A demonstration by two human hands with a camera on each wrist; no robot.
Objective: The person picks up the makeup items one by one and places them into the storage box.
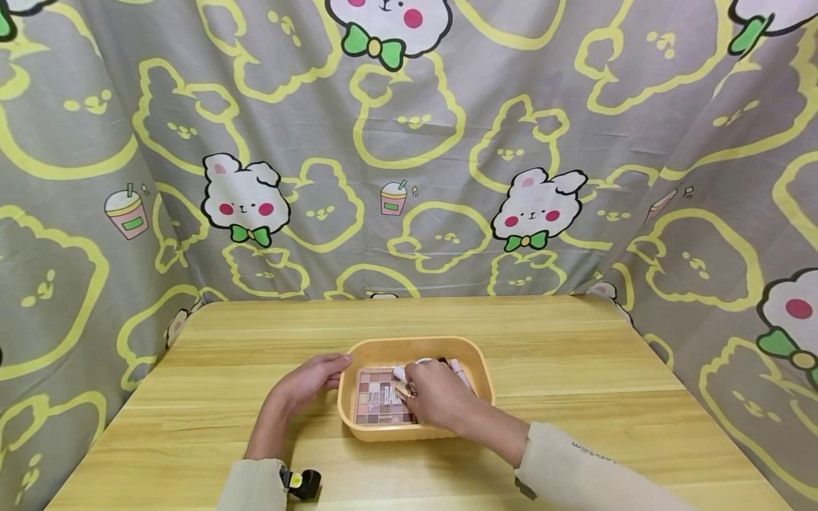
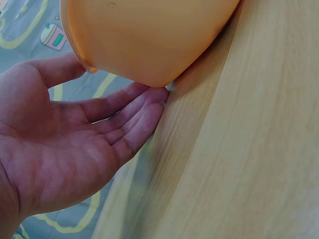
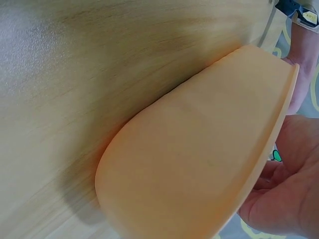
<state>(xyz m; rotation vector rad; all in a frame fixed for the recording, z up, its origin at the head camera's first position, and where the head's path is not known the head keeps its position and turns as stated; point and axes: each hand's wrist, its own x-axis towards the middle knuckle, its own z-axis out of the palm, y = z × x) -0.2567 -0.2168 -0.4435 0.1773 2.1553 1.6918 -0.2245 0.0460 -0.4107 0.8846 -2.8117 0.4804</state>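
Observation:
A yellow-orange plastic basket with a raised rim stands on the table. Inside, on the left, lies a flat eyeshadow palette with a grid of coloured squares and the word "BACK". My left hand is at the basket's left end. Its thumb touches the rim, and its nearly straight fingers rest against the lower outer wall. My right hand reaches in over the near rim, fingers bent down beside the palette. A small light, gold-toned bit shows at its fingertips; whether it is held is hidden. A white tube lies by that hand.
Behind the right hand, a pale pink tube and a small black item lie at the basket's right side. The wooden table meets a grey patterned curtain at the back and sides.

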